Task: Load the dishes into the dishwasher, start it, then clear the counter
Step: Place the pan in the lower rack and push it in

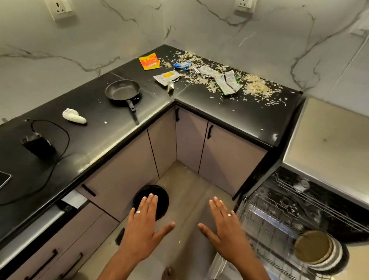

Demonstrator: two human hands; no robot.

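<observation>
- While both palms hang flat over the floor, the left hand (143, 222) is spread with straight fingers and holds nothing, its fingertips in front of a round black bin (153, 196) standing on the floor.
- The right hand (225, 228) matches it, fingers straight and apart, gripping nothing, a ring on one finger.
- Just to the right of the right hand, the dishwasher (286, 210) stands open, its wire rack pulled out.
- Stacked bowls (318, 250) sit in that rack, further right of the right hand and nearer the viewer.
- Well beyond the left hand, a black frying pan (123, 91) rests on the counter (92, 106), handle pointing toward us.
- Farther beyond both hands, in the corner, torn wrappers (224, 78) and scattered crumbs (257, 87) litter the counter.
- Left of the left hand, a white crumpled cloth (73, 116) and a black charger with its cable (39, 146) lie on the counter.
</observation>
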